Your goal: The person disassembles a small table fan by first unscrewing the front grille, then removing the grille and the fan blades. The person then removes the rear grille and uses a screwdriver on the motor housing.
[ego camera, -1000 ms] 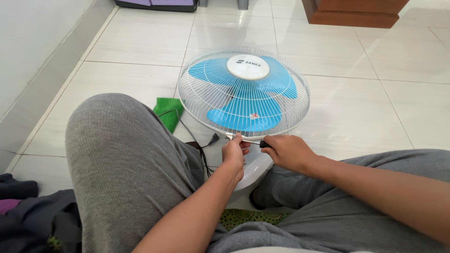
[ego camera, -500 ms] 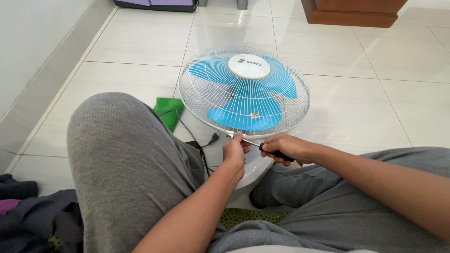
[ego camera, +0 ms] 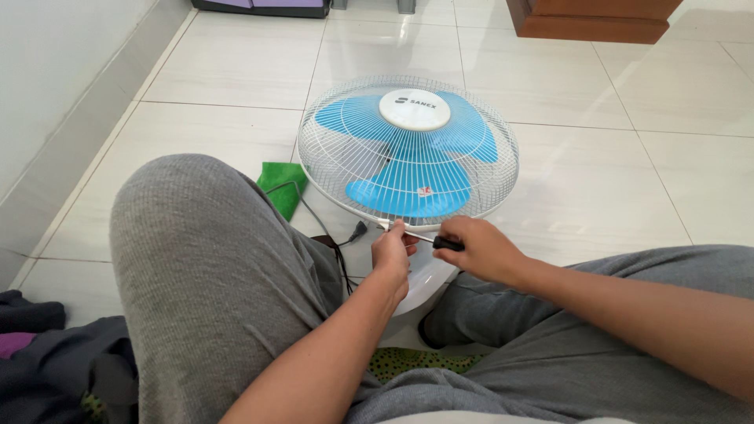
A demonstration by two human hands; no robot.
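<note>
A folded green cloth (ego camera: 281,187) lies on the glossy white tiled floor (ego camera: 628,180), just beside a black power cord with its plug (ego camera: 357,231). A brown wooden cabinet base (ego camera: 593,21) stands at the far right, a dark low unit with purple fronts (ego camera: 263,8) by the white wall (ego camera: 55,71). Dark crumpled clothing (ego camera: 47,357) sits near left.

We have a single view, taken from a camera worn on the head, looking steeply down and forward over our own raised knees to the tiled floor (ego camera: 597,173). It sits close: our forearms enter from the bottom edge and lower right, and the fan (ego camera: 408,149) lies just past them at the centre of the frame. The wall runs up the upper left, and a wooden cabinet base (ego camera: 593,20) cuts the upper right edge.
</note>
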